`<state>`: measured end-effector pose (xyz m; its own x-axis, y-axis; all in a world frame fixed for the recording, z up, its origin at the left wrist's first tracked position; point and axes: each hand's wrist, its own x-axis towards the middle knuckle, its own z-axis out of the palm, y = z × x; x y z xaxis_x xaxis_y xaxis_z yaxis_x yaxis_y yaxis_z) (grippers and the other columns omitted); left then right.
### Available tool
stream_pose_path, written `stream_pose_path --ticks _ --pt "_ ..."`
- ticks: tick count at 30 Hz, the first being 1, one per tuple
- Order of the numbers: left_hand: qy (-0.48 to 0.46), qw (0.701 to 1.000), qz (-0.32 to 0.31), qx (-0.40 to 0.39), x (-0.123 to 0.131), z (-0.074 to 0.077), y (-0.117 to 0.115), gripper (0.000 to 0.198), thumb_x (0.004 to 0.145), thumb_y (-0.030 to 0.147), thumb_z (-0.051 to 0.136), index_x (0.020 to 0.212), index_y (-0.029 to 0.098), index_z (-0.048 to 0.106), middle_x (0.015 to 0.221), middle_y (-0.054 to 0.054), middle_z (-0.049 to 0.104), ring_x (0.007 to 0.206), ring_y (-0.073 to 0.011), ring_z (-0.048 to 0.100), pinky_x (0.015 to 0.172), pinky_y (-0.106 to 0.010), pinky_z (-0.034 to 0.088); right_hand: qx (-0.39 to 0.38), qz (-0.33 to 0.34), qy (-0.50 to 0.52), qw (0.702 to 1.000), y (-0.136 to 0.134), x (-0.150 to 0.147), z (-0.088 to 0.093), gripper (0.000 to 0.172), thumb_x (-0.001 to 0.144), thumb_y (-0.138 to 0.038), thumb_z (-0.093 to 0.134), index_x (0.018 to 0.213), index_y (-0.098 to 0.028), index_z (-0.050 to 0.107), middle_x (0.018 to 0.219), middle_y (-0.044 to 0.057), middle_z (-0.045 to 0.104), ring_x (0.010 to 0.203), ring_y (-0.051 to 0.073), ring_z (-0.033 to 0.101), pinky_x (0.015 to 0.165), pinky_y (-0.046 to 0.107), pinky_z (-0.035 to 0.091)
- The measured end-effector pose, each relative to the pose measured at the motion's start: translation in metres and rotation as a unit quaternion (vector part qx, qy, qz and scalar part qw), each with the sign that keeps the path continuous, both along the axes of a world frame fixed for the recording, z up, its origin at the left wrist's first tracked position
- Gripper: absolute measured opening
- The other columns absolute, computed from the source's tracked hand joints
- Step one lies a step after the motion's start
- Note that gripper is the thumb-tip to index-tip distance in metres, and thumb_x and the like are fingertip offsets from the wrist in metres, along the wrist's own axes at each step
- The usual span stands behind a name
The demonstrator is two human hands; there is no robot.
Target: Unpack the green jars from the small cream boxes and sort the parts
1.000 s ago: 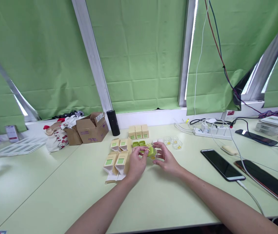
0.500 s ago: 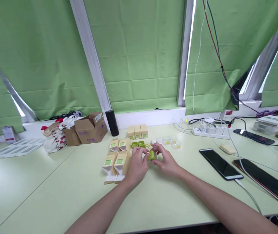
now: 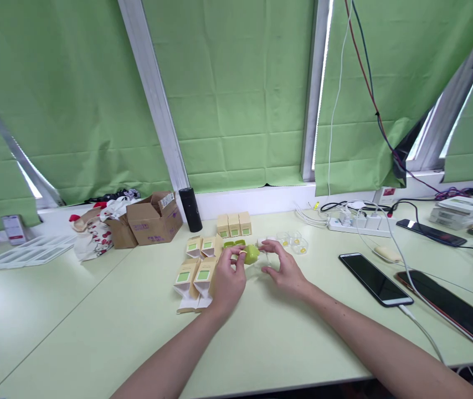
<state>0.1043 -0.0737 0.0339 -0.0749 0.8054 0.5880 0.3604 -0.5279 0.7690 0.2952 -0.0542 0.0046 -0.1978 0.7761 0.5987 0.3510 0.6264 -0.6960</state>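
Note:
My left hand [image 3: 230, 277] pinches a small, rounded green case [image 3: 251, 254] above the table. A strap-like pale bit shows at its left side, by the thumb. Just to the right, my right hand [image 3: 283, 271] curves its thumb and forefinger around a see-through plastic cover [image 3: 267, 258], whose outline is faint. Behind the hands sit more green cases [image 3: 234, 243], partly hidden by my left hand. Small white pieces [image 3: 265, 241] and clear plastic cups [image 3: 292, 241] with yellow dots lie behind my right hand.
Cream boxes with green windows stand left of my hands [image 3: 184, 275] and behind them [image 3: 234, 225]. A black cylinder [image 3: 190, 209] and a cardboard box [image 3: 154, 219] are at the back left. Phones [image 3: 375, 279], cables and a power strip [image 3: 360, 224] occupy the right.
My right hand has drawn slightly right, off the green case, with the clear cover between its fingers. My left hand has moved slightly left and tilted the case.

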Motion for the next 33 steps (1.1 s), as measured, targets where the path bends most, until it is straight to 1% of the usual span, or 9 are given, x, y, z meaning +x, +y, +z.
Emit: stream_pose_path --ticks 3,5,8,12,15,19,23,26,33 --pt "-0.107 0.994 -0.008 -0.033 0.0 -0.001 0.007 0.026 0.097 0.047 0.06 0.095 0.021 0.06 0.109 -0.009 0.07 0.096 -0.0212 0.067 0.07 -0.031 0.057 0.037 -0.025 -0.001 0.999 0.0 0.003 0.003 0.058 0.083 -0.012 0.065 0.137 -0.026 0.047 0.132 0.009 0.067 0.125 0.027 0.063 0.109 0.049 0.049" --pt "-0.15 0.987 -0.015 -0.051 -0.001 -0.005 0.014 0.031 0.093 0.051 0.064 0.093 0.02 0.06 0.1 -0.008 0.068 0.089 -0.0205 0.065 0.063 -0.03 0.059 0.07 -0.042 -0.014 0.997 -0.001 0.005 0.005 0.053 0.085 -0.012 0.063 0.135 -0.026 0.05 0.132 0.009 0.066 0.125 0.027 0.063 0.107 0.048 0.051" --pt "-0.177 0.98 -0.034 -0.088 -0.002 -0.012 0.023 0.036 0.088 0.054 0.07 0.09 0.019 0.06 0.092 -0.006 0.065 0.084 -0.0189 0.063 0.061 -0.029 0.061 0.139 -0.056 -0.04 0.988 -0.001 0.008 0.009 0.042 0.087 -0.01 0.061 0.126 -0.027 0.056 0.131 0.009 0.067 0.124 0.028 0.062 0.105 0.049 0.053" --pt "-0.204 0.965 -0.052 -0.155 -0.001 -0.021 0.029 0.041 0.081 0.056 0.075 0.085 0.018 0.059 0.083 -0.004 0.064 0.077 -0.0174 0.063 0.058 -0.03 0.062 0.228 -0.087 -0.083 0.966 0.003 0.018 0.017 0.021 0.092 -0.009 0.059 0.102 -0.027 0.063 0.132 0.008 0.066 0.119 0.029 0.058 0.1 0.051 0.052" --pt "-0.214 0.956 -0.061 -0.192 0.0 -0.024 0.03 0.042 0.078 0.055 0.079 0.081 0.018 0.059 0.08 -0.003 0.065 0.073 -0.0167 0.064 0.058 -0.03 0.063 0.252 -0.125 -0.09 0.955 0.01 0.033 0.025 0.017 0.094 -0.01 0.058 0.096 -0.026 0.065 0.134 0.01 0.064 0.117 0.029 0.058 0.097 0.051 0.053" --pt "-0.233 0.946 -0.074 -0.21 0.0 -0.024 0.028 0.04 0.076 0.051 0.083 0.079 0.018 0.06 0.078 -0.003 0.065 0.07 -0.0157 0.064 0.057 -0.029 0.062 0.218 -0.183 -0.115 0.952 0.022 0.058 0.029 0.015 0.093 -0.013 0.057 0.093 -0.023 0.068 0.134 0.013 0.056 0.109 0.028 0.062 0.088 0.046 0.055" --pt "-0.237 0.943 -0.073 -0.221 0.001 -0.022 0.026 0.037 0.076 0.046 0.084 0.079 0.017 0.06 0.078 -0.003 0.065 0.071 -0.0152 0.064 0.058 -0.028 0.062 0.146 -0.24 -0.199 0.939 0.034 0.076 0.024 0.015 0.088 -0.014 0.064 0.085 -0.023 0.075 0.112 0.011 0.06 0.1 0.029 0.061 0.088 0.047 0.05" --pt "-0.236 0.944 -0.072 -0.221 0.001 -0.022 0.026 0.038 0.077 0.046 0.084 0.078 0.017 0.059 0.078 -0.003 0.065 0.071 -0.015 0.064 0.057 -0.027 0.062 0.11 -0.242 -0.236 0.935 0.04 0.083 0.016 0.015 0.083 -0.012 0.07 0.08 -0.025 0.077 0.107 0.01 0.061 0.102 0.03 0.058 0.09 0.048 0.048" --pt "-0.229 0.944 -0.078 -0.223 0.0 -0.023 0.027 0.037 0.08 0.045 0.082 0.081 0.016 0.06 0.08 -0.004 0.067 0.071 -0.0144 0.065 0.06 -0.028 0.062 0.064 -0.244 -0.274 0.928 0.047 0.086 0.005 0.017 0.078 -0.01 0.075 0.076 -0.027 0.08 0.108 0.009 0.063 0.111 0.032 0.052 0.094 0.047 0.045"
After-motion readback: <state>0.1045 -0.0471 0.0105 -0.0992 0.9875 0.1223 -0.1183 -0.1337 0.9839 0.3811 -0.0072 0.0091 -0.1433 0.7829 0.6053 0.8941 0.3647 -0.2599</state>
